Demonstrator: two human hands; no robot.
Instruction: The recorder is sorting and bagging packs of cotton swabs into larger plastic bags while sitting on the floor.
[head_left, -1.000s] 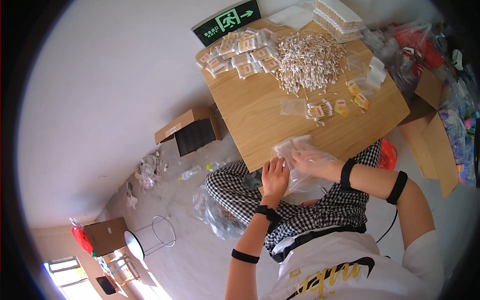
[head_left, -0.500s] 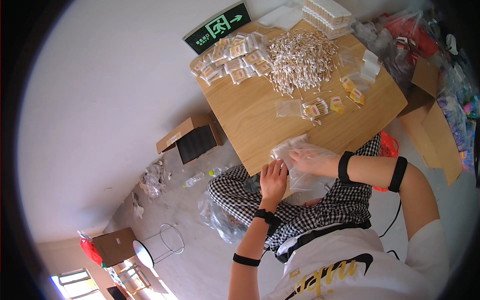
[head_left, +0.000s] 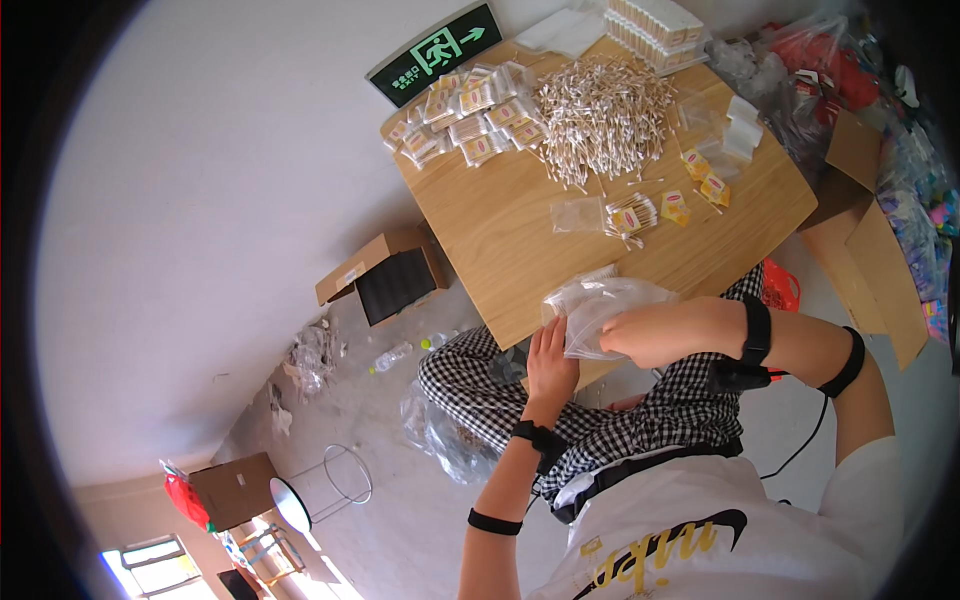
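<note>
At the near edge of the wooden table, both hands hold a clear plastic bag above my lap. My left hand grips the bag's lower left side. My right hand closes on the bag from the right, its fingers partly inside or over the opening. On the table lie a big heap of small pale sticks, a small bundle of sticks with a label, an empty clear bag and several filled labelled packets.
An open cardboard box stands on the floor left of the table, with litter and a plastic bottle nearby. White boxes sit at the table's far edge. Cardboard and coloured bags crowd the right side. A green exit sign leans behind.
The view has shifted slightly. Both hands stay on the clear bag at the table edge, and my right hand has worked further over the bag.
</note>
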